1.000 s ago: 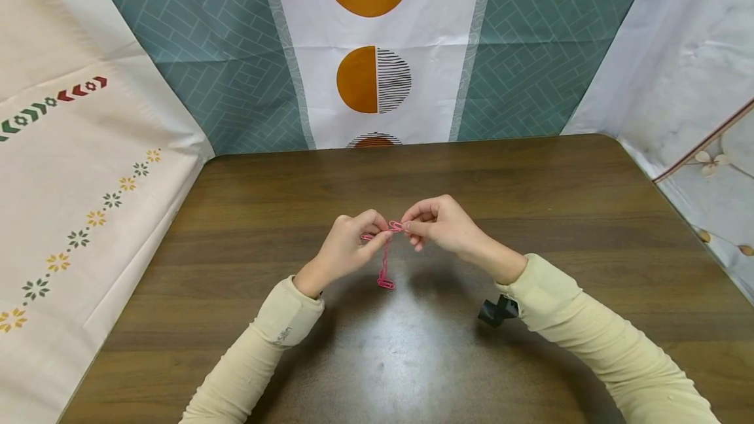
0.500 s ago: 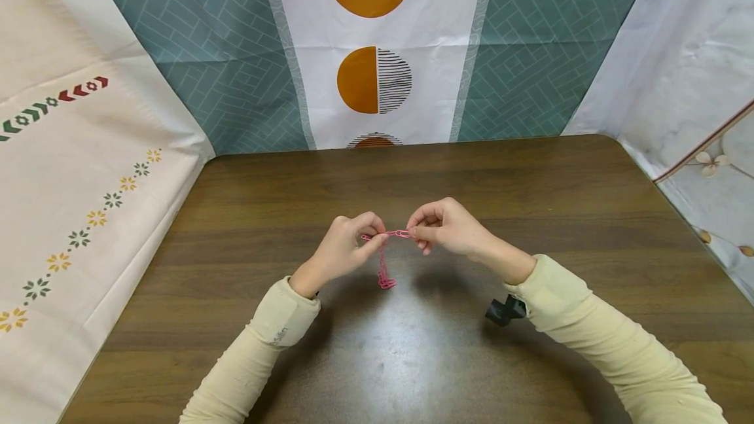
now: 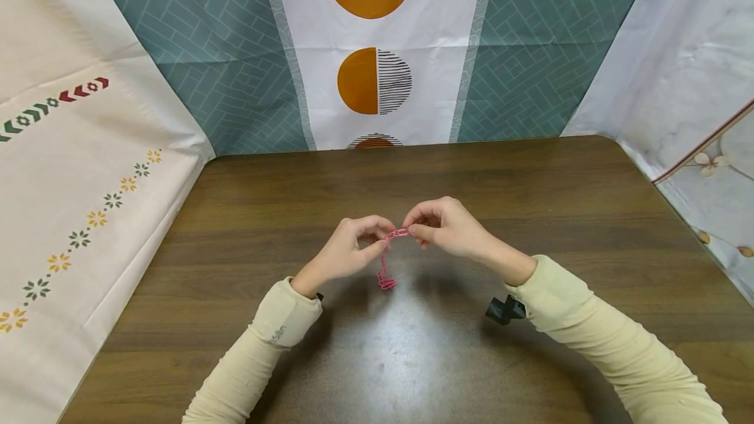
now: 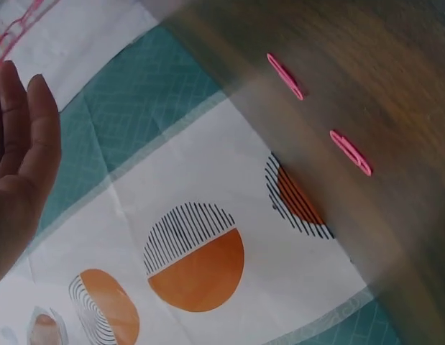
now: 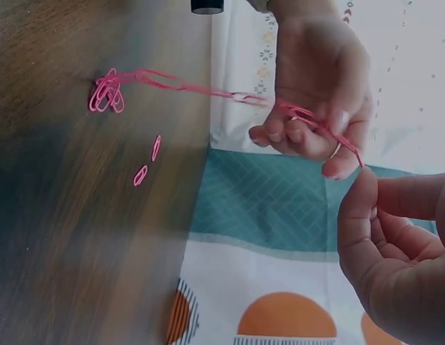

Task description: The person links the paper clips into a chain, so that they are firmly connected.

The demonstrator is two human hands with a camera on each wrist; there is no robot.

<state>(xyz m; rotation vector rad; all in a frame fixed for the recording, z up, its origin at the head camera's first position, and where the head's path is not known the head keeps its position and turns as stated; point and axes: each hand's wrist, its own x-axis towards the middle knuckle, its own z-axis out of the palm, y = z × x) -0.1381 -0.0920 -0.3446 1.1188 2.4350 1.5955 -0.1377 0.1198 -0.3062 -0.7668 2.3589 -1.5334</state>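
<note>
A chain of pink paper clips [image 5: 200,89] runs between my hands, and its lower part hangs from the left fingers in the head view. My left hand [image 3: 346,251] holds the chain between thumb and forefinger. The right hand [image 3: 450,231] pinches the end clip with thumb and forefinger. A short stretch of linked clips [image 3: 399,233] spans the small gap between the fingertips. At the chain's low end, several clips bunch together in a little heap [image 5: 107,93] at the tabletop.
Two loose pink clips lie on the wooden table [image 3: 283,188], the nearer clip [image 4: 351,152] and another clip [image 4: 285,76] beside it in the left wrist view. Patterned cloths [image 3: 235,84] hang behind the table and at both sides.
My right hand has shifted slightly right, drawing the linked clips out between the hands. The left fingertips have moved a little right, and the clip seen behind the left thumb no longer shows.
</note>
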